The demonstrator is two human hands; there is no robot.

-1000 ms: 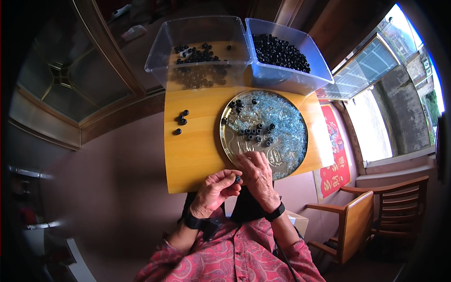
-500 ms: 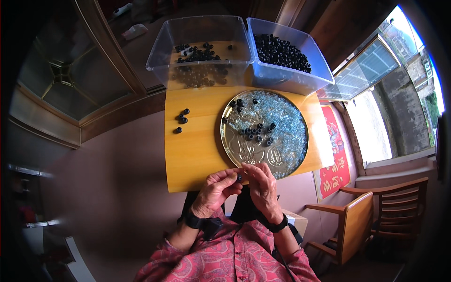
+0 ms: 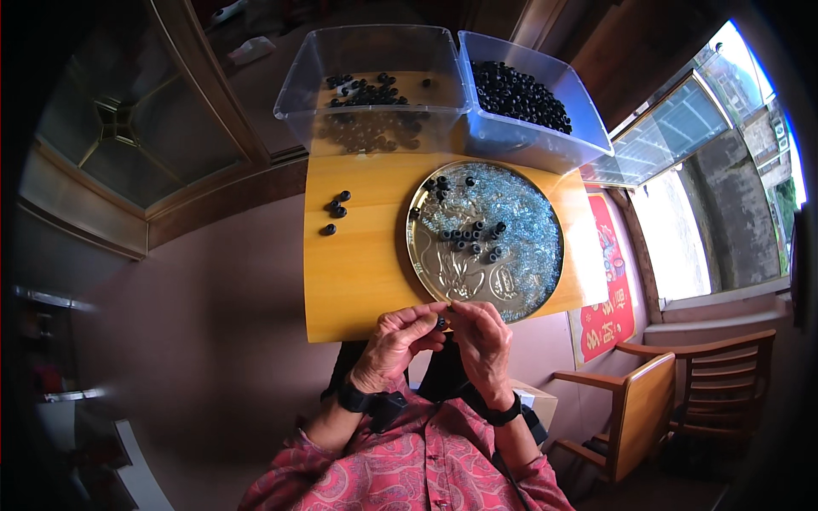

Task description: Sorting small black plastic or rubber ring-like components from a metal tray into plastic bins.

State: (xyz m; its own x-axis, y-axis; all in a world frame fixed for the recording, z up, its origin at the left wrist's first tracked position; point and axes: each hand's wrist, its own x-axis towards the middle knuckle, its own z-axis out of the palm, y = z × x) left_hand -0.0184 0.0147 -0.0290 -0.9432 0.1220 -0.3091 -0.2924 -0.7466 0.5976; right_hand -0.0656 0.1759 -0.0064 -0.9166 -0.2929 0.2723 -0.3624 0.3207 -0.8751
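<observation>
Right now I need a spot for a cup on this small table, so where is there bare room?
The bare wood left of the round tray, below the loose beads and above the left hand, is free. The far edge is crowded by two clear tubs. The tray fills the right side, and the right hand crowds the near edge.

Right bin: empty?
No, the right bin holds a heap of small black rings covering much of its floor.
</observation>
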